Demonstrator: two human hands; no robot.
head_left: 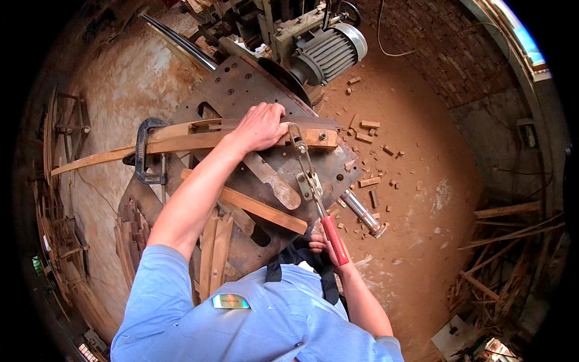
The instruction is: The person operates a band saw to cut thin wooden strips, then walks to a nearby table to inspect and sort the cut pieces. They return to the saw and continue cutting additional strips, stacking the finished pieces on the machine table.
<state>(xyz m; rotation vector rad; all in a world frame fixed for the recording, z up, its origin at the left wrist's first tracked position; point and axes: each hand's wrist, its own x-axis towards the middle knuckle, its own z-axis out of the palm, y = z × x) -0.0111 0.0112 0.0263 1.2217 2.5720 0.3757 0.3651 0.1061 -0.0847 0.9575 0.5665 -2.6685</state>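
My left hand (261, 127) is closed over a long curved wooden strip (199, 140), near its right end on the steel machine table. Another strip lies along its far side. At the left, a dark C-clamp (142, 151) spans the wood. A toggle clamp (309, 181) is fixed near the right end, its lever pointing toward my body. Beside and beneath its red handle (334, 240), my right hand (319, 242) has its fingers curled, with the palm hidden. A shorter wooden piece (265, 211) lies on the table's near part.
A grey finned motor (332, 53) stands behind the table. Wood offcuts (369, 181) litter the dusty floor on the right. A metal cylinder (363, 214) juts from the table's right edge. Wooden strips (214, 250) rest at the near left; more timber (500, 253) is piled far right.
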